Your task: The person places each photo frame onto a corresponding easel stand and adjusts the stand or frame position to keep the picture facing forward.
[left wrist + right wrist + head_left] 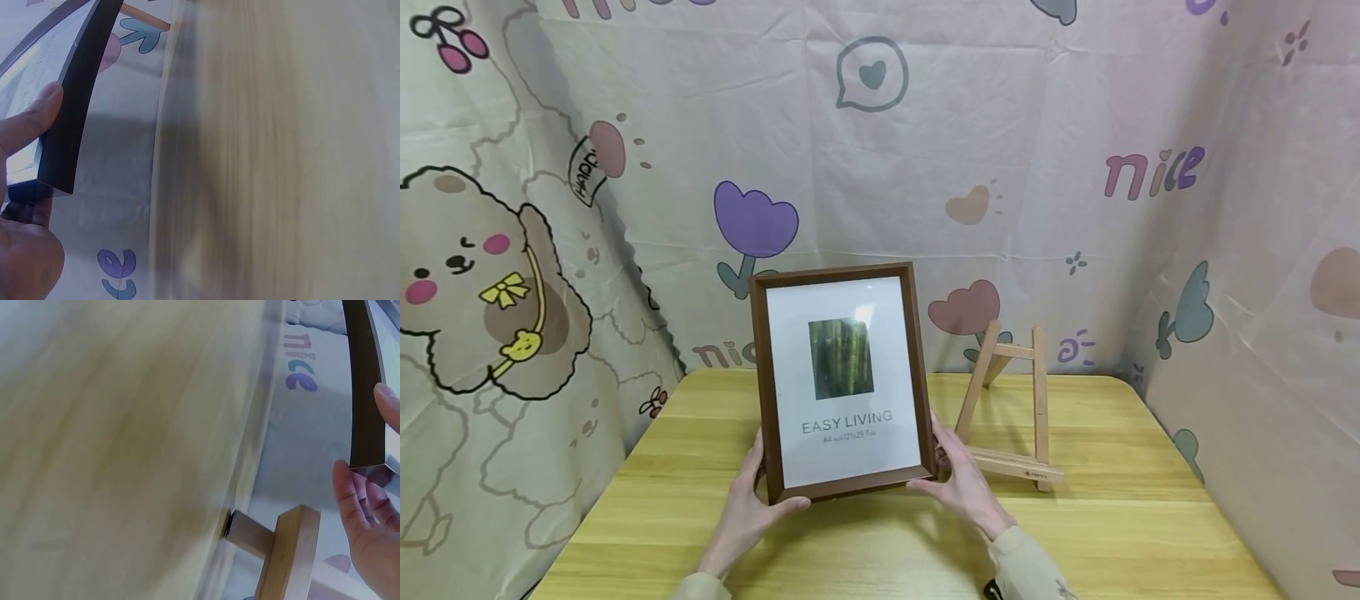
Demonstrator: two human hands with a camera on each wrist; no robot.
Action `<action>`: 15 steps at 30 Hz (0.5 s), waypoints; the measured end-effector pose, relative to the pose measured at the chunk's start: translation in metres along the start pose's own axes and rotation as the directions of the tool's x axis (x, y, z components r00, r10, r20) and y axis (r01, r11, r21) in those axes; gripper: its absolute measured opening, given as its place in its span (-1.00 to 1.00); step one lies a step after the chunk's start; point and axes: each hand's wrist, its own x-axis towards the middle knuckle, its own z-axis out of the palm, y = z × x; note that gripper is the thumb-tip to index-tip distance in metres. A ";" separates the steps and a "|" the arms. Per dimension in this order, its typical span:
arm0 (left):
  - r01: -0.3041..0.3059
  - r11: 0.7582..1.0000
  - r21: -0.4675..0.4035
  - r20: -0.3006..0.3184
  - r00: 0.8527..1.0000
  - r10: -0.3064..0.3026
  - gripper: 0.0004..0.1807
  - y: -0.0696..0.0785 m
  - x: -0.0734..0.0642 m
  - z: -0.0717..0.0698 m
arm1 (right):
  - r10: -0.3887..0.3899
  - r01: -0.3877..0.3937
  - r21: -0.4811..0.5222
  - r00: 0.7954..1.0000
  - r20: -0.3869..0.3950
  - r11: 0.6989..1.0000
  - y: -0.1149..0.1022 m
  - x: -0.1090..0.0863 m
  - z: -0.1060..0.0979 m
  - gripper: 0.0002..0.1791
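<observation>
Together, the left hand [747,500] and right hand [962,485] hold up a brown frame [844,383]

The left hand has the frame by its low left corner. Its thumb lies on the front, and its fingers go around the side and back. The right hand has the low right corner the same way, thumb in front and fingertips by the bottom corner. So both hands are holding on, and the frame sits right between them. Most of it sticks up higher than the hands. It is a bit tilted, with its right side a little higher.

Inside the frame is a white sheet [793,375] with a dark green picture [841,358]. Big letters under it say "EASY LIVING". The small letters below are hard to read. A bright shiny spot shows near the top of the picture.

Light sleeves [1030,560] come down to both wrists. Just beside the right hand, on its outer side, a wooden stand [1041,400] stands on the surface [1112,533]. It has legs, a short bar near the top and a ledge low down.

Behind the surface hangs a pale cloth [895,167] with hearts, flowers and the word "nice". Far to the left, a big cartoon bear [452,242] wears a yellow bow.
</observation>
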 end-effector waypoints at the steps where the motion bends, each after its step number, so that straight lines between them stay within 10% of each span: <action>1: -0.005 1.000 0.004 -0.001 1.000 0.005 0.45 0.000 0.001 0.001 | 0.002 -0.002 0.004 1.000 0.000 1.000 0.001 -0.001 -0.001 0.30; 15: -0.082 0.997 -0.009 0.001 0.997 0.082 0.48 0.008 0.013 0.015 | -0.065 0.063 -0.033 0.996 -0.057 0.997 0.015 -0.005 -0.020 0.29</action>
